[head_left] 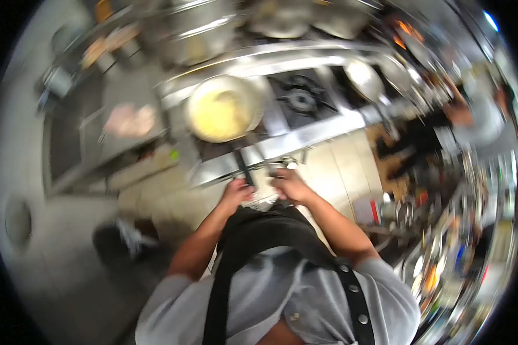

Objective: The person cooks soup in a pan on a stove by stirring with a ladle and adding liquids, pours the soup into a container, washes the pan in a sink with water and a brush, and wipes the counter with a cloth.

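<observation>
From a distance I am looking down through the head camera at two bare hands, which are sitting apart in front of a stainless-steel range [298, 137]. A wide frying pan [197, 118] is resting on the range's left front section, holding yellow food [216, 115], and its black handle [243, 165] is pointing over the front edge toward the wearer. The left hand [236, 192] is gripping the end of that handle; the right hand [289, 187] is clasping a long metal utensil [259, 150] that is leaning toward the pan's rim, though blur is hiding its exact kind. I am judging spilling the main risk: the pan's weight is lying far from the left hand, so a loose or twisting grip could be tipping it. The utensil could be catching the rim and jolting the food out. Farther right, a second pan [362, 79] is jutting its handle outward, inviting a knock from a passing arm
</observation>
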The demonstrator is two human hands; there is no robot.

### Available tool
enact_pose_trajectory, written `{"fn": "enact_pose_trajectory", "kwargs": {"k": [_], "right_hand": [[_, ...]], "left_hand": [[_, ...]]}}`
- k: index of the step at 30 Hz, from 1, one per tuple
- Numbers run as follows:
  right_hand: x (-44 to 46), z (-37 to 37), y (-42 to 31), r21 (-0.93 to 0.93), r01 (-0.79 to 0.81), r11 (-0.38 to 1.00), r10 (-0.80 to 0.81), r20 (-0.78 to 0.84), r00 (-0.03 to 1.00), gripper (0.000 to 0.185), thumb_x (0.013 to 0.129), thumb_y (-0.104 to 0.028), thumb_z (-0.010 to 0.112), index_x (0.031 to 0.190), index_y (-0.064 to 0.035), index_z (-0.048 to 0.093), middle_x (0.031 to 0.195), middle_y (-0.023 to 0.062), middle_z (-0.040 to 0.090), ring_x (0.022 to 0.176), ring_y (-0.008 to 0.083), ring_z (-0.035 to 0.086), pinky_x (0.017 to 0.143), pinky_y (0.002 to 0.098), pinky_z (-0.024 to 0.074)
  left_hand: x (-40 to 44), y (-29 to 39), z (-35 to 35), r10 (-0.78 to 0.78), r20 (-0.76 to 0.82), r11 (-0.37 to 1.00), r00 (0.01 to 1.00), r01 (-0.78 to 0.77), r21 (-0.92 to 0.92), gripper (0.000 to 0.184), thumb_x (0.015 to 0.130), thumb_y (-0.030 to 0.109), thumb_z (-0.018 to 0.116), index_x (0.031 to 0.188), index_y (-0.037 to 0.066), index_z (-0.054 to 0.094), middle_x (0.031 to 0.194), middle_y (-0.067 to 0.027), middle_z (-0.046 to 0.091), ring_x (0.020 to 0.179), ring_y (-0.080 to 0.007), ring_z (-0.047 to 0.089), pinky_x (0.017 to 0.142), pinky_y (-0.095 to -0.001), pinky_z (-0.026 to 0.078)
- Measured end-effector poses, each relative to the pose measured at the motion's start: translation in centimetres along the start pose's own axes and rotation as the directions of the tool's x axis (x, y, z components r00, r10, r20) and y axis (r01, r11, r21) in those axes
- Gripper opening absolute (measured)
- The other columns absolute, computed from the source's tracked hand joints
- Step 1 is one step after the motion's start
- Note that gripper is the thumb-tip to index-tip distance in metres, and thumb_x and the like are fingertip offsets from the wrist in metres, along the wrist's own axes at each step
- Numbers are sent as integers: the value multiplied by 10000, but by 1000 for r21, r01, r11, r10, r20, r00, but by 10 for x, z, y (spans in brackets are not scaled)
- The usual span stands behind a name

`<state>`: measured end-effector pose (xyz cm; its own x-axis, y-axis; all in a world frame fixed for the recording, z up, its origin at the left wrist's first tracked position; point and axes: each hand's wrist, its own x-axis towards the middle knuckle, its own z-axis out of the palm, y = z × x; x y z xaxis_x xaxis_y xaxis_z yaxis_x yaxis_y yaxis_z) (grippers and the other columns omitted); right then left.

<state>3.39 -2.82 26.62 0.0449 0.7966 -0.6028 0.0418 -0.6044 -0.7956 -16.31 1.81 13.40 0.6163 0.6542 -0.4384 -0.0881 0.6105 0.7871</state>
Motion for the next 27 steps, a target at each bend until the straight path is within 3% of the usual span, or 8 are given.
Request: {"fn": "enact_pose_trajectory", "kwargs": {"k": [2,7,13,17,20,23,25,27], "right_hand": [[15,0,19,361,-122,925,64,169,984,271,853,-176,598,1102,-72,619,630,-44,487,504,55,429,439,204,331],[20,-19,33,385,-168,908,19,363,932,458,891,-485,532,1051,-63,608,750,81,617,608,163,586,497,307,464],[-39,-148,102,377,197,905,-112,-237,965,402,896,-407,559,1088,-55,591,875,89,641,698,171,633,562,317,527],[-186,-320,196,124,380,917,-101,-848,520,278,902,-276,541,1081,-71,595,928,43,648,725,148,647,612,311,525],[-360,-420,244,98,-236,967,37,-967,-251,375,826,-373,600,971,-34,670,920,186,679,824,298,671,742,404,505],[-487,-513,345,518,-371,771,309,-813,-493,440,812,-386,581,1020,-7,661,1051,218,648,1017,368,613,871,426,475],[-527,-540,381,608,-384,695,396,-769,-501,388,824,-312,546,1036,-7,654,1085,221,634,1062,366,596,893,426,469],[-537,-561,427,587,-441,679,395,-798,-455,382,820,-294,530,1044,-9,652,1107,219,627,1076,366,588,899,424,467]], "left_hand": [[-6,8,5,-6,48,998,999,3,55,268,843,94,621,1096,19,574,926,-48,624,782,-123,614,665,-247,522],[-4,4,4,-127,-65,991,990,129,30,223,863,59,610,1068,35,526,837,-41,582,700,-148,597,634,-298,532],[0,-3,-4,-100,-95,994,990,96,-44,252,847,118,649,1030,98,477,805,-73,626,712,-213,632,677,-360,521],[0,-12,5,-161,-155,980,975,140,-139,223,859,215,652,1008,107,527,843,-65,641,728,-214,629,701,-394,518],[8,-15,0,-222,-161,958,962,185,-218,260,874,315,631,998,96,569,900,-65,649,762,-211,624,731,-406,511],[10,-17,9,-180,-122,968,976,154,-198,333,877,374,604,995,64,578,928,-70,649,781,-203,617,770,-400,504],[19,-19,12,-242,-237,948,941,177,-265,333,880,366,588,992,53,575,914,-71,649,767,-201,617,773,-395,503],[31,-30,-4,-49,-277,997,960,32,-65,310,891,340,544,985,46,573,853,-66,637,718,-189,606,783,-399,503]]}}
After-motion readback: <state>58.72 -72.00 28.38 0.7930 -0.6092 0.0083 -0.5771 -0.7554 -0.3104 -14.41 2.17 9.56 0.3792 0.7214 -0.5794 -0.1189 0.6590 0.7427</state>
